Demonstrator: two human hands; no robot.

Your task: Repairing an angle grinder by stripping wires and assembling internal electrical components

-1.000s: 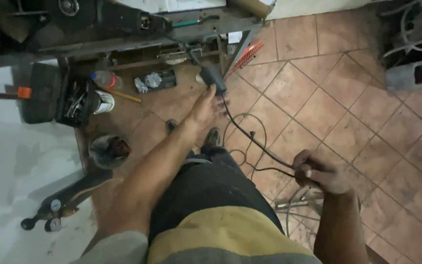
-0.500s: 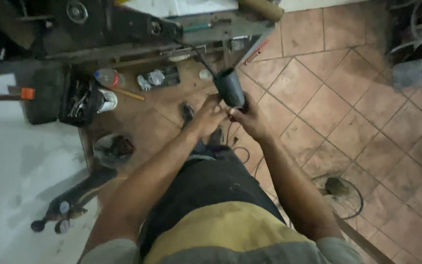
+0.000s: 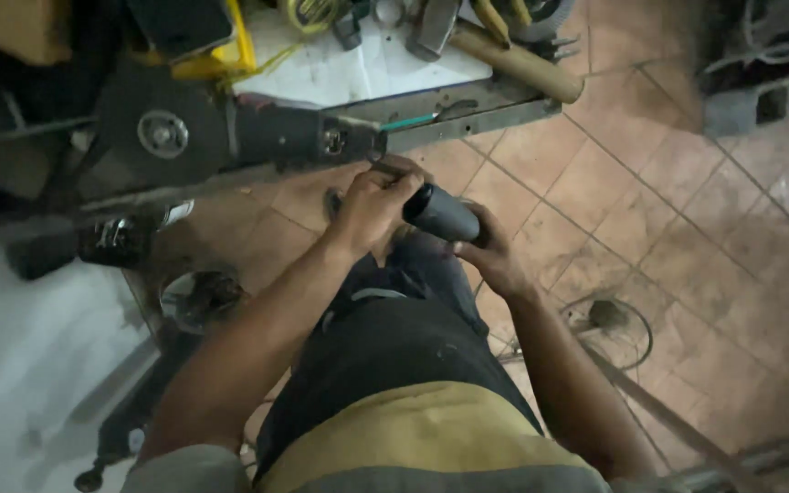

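Both hands' fingers, left (image 3: 372, 205) and right (image 3: 490, 251), wrapped around dark cylindrical tool handle (image 3: 440, 213), its front end hidden.

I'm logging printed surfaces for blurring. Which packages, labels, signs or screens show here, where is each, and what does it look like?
Yellow box-like case: top left on the bench, beside dark tools; whether it is a package is unclear.
No label, sign or screen can be made out, including on the dark cylinder held by the left hand and right hand.

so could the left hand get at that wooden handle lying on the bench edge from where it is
Probably yes: the wooden handle lies uncovered, with open air between it and the left hand, though that hand is busy on the black cylinder.
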